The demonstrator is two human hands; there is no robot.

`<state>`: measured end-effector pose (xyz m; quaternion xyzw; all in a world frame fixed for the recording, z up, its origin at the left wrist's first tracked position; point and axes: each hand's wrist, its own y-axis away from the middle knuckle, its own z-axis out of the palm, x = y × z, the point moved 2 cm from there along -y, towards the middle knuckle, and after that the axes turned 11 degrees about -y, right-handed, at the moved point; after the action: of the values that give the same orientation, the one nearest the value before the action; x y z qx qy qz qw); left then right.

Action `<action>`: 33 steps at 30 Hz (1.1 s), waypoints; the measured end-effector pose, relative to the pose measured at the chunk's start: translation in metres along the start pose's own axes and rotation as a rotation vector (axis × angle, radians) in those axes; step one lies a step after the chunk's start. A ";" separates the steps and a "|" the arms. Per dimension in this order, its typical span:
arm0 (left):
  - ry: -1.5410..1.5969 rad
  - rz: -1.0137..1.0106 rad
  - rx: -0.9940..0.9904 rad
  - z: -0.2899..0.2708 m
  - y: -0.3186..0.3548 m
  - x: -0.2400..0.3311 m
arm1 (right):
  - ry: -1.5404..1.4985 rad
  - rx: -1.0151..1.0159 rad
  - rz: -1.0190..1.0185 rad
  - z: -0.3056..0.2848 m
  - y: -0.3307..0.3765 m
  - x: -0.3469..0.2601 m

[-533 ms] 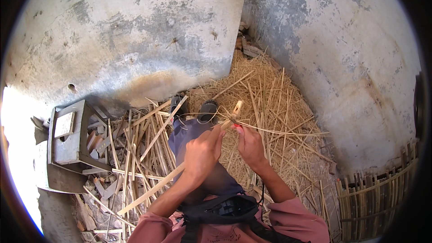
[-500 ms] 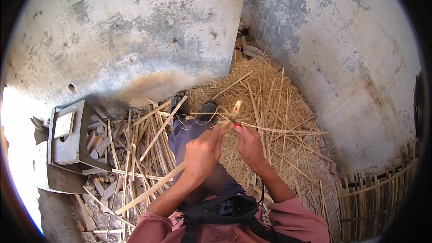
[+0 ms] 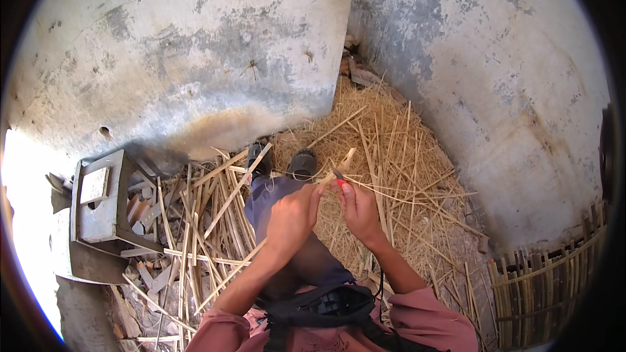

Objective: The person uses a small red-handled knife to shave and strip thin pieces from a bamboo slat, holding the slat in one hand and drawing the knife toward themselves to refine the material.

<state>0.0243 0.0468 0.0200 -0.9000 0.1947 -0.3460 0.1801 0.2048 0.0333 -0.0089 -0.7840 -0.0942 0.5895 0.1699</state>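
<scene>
left hand (image 3: 292,218): fingers closed around a long, pale bamboo strip (image 3: 228,280), thumb lying along its upper part. right hand (image 3: 360,214): closed on the red handle of a small knife (image 3: 341,182), thumb near the front of the grip. the dark blade points up and to the left, at the strip just beyond the left fingertips; whether the edge is biting cannot be told at this size. hands side by side, near each other, a narrow gap between.

strip position: runs diagonally, from below and left of the left hand, past that forearm, through the grip, to a pale end beyond both hands. thin, curling fibres (image 3: 280,171) lie beyond the left hand's fingertips.

surroundings. beyond the hands: two dark shoes (image 3: 302,164), then a heap of straw-coloured shavings (image 3: 391,132) spreading out to the right hand's side. left of the left hand: a loose pile of split slats (image 3: 212,205) over rubble; farther left, a weathered box-like wooden frame (image 3: 124,221), tilted. well to the right of the right hand: an upright slatted panel (image 3: 548,290). below the hands: a black waist bag (image 3: 319,306), opening uppermost, against a pink shirt (image 3: 430,319). far beyond the hands: patchy, peeling walls (image 3: 195,45).
</scene>
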 end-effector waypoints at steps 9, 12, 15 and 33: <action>-0.086 -0.002 -0.056 0.021 0.003 -0.005 | 0.237 0.063 -0.084 0.009 0.005 0.001; -0.276 -0.024 -0.050 0.027 0.003 0.007 | 0.268 0.084 -0.084 0.011 -0.002 0.000; -0.358 -0.001 -0.016 0.030 0.004 0.009 | 0.310 0.083 -0.063 0.012 -0.006 0.001; 0.155 -0.097 -0.149 0.017 -0.010 -0.014 | -0.338 -0.113 0.257 -0.005 -0.012 0.022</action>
<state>0.0290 0.0653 0.0054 -0.8897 0.1895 -0.4076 0.0803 0.2163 0.0508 -0.0228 -0.6879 -0.0534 0.7232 0.0308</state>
